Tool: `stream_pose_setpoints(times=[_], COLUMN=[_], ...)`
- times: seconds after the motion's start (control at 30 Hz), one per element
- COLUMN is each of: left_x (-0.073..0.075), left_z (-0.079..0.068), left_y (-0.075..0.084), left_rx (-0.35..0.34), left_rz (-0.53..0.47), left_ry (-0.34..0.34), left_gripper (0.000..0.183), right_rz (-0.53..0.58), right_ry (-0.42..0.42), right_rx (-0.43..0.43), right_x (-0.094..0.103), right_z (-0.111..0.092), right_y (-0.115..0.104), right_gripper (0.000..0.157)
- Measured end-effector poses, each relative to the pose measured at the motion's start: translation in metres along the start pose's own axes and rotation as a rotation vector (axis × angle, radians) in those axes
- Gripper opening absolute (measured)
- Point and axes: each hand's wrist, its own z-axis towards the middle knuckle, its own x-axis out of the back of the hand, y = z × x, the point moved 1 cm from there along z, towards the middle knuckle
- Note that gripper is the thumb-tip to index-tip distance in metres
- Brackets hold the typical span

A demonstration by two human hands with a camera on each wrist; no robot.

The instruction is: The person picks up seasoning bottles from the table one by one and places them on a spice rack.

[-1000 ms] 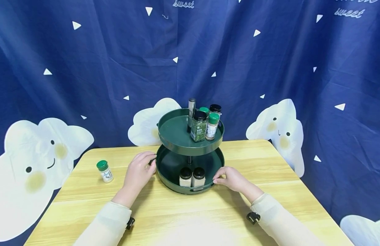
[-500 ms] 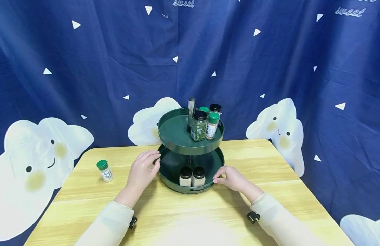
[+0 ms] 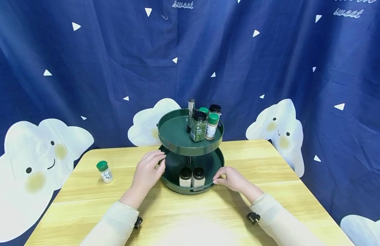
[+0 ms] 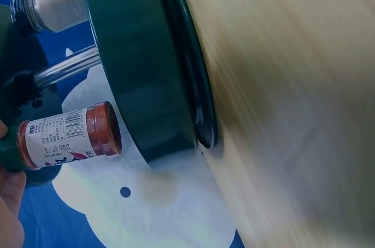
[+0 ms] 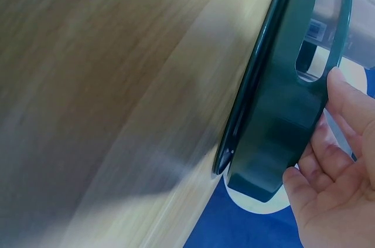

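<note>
Two bare hands at a dark green two-tier spice rack (image 3: 190,147) standing on a wooden table (image 3: 190,222). Left hand (image 3: 150,169) at the left rim of the lower tier (image 3: 220,160), fingers curled round a small jar of red spice (image 4: 69,137); jar lying sideways in the left wrist view, base just beside the tier's outer wall, hidden behind the hand in the head view. Right hand (image 3: 232,178) at the tier's right rim, fingers (image 5: 345,107) nearly straight and laid against the outer wall beside a handle slot (image 5: 313,54); thumb not visible.

Inside the lower tier, two black-capped jars of pale powder (image 3: 192,177), side by side at the front. On the upper tier (image 3: 174,133), four jars clustered right of the metal centre post (image 3: 191,114). Well apart on the left of the table, a green-capped jar (image 3: 105,171), upright. Behind, a blue curtain (image 3: 85,68) printed with clouds.
</note>
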Motion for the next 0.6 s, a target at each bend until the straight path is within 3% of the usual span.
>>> stream_pose_setpoints(times=[0.23, 0.6], left_x=[-0.009, -0.017], left_z=[0.000, -0.002], left_y=[0.003, 0.007], left_rx=[-0.056, -0.079], left_rz=[0.008, -0.006], left_ry=[0.014, -0.006], left_gripper=[0.017, 0.015], right_rz=[-0.007, 0.000], right_ry=[-0.006, -0.006], right_rx=[-0.004, 0.003], right_x=[0.000, 0.000], right_z=[0.000, 0.000], right_y=[0.000, -0.001], right_gripper=[0.005, 0.004])
